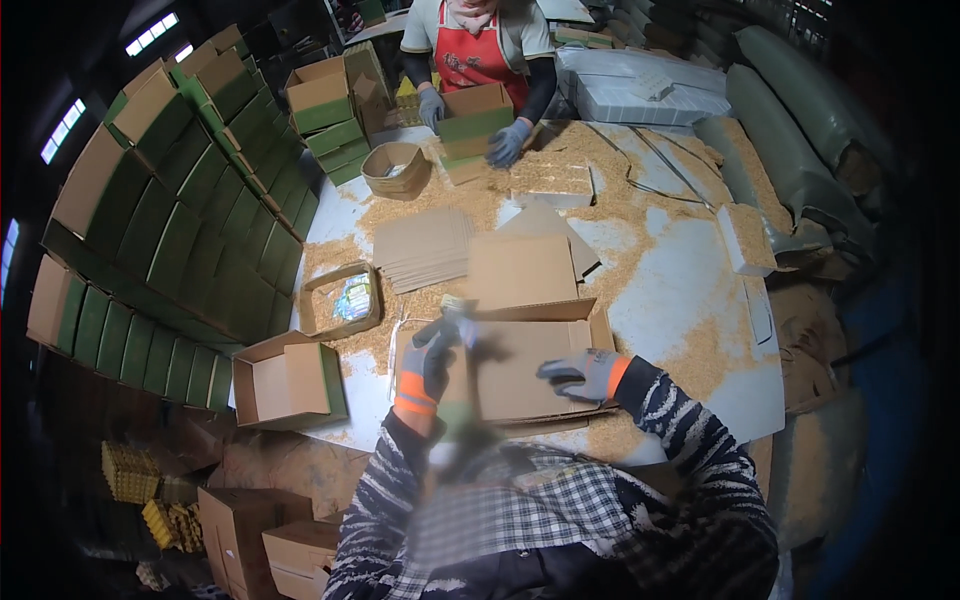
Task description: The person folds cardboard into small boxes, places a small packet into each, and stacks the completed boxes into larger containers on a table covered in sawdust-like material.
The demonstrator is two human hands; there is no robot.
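Note:
Before me on the table lies an open cardboard box point(525, 367), a flat cardboard sheet covering its inside. My right hand point(581, 375), in a grey glove with an orange cuff, rests on that sheet with its fingers apart. Over the box's left edge is my gloved left hand point(435, 356), blurred, with a small shiny packet point(466, 330) at its fingertips. A blurred patch hides part of the box's left side. Beyond the box are a stack of cardboard sheets point(420, 247) and, to the left, a cut-down carton point(377, 304) holding small printed packets point(352, 298) on wood shavings.
Green and brown cartons point(172, 247) are stacked high at left; an open carton point(289, 382) stands at the near left corner. Across the table a co-worker in grey gloves handles a green box point(476, 124). Shavings point(630, 262) cover much of the tabletop point(675, 285). Filled sacks point(787, 157) lie at right.

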